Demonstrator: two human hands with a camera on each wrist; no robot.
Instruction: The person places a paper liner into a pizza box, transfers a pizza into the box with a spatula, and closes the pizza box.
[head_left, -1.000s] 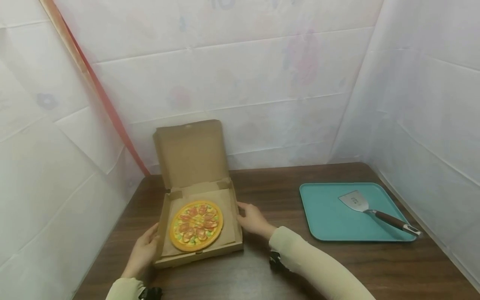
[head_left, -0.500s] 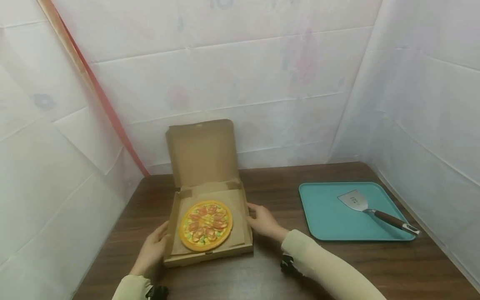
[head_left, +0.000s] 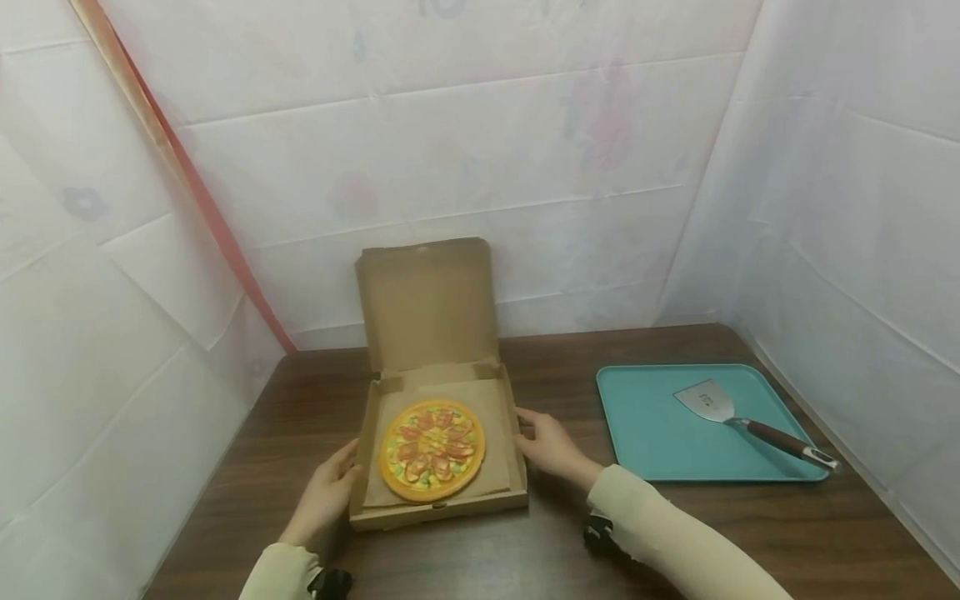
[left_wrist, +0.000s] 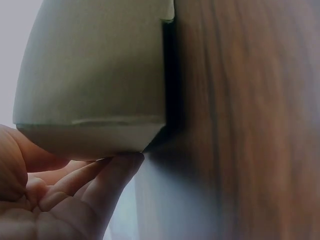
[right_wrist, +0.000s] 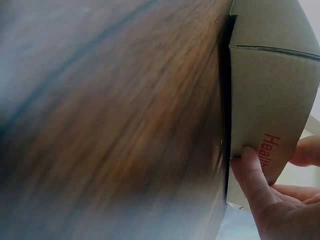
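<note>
An open cardboard pizza box (head_left: pixel 431 312) stands on the table with its lid raised at the back. A round pizza (head_left: pixel 432 451) with sliced toppings lies inside on brown paper (head_left: pixel 497 433). My left hand (head_left: pixel 324 497) holds the box's left side, thumb near the upper rim. In the left wrist view its fingers (left_wrist: pixel 112 180) reach to the wall's lower edge. My right hand (head_left: pixel 553 446) holds the opposite side. One finger (right_wrist: pixel 250 172) lies against the printed outer wall, and the thumb (right_wrist: pixel 306 150) is up at the rim in the right wrist view.
On the right of the brown wooden table (head_left: pixel 480 558) lies a turquoise tray (head_left: pixel 645 442). A metal spatula (head_left: pixel 707 401) with a brown handle rests on it, its handle end over the tray's rim. White sheeting (head_left: pixel 540 183) hangs behind and at both sides.
Both hands and the pizza box have moved steadily to the right across the table, with the pizza inside. The tray and spatula have stayed in place.
</note>
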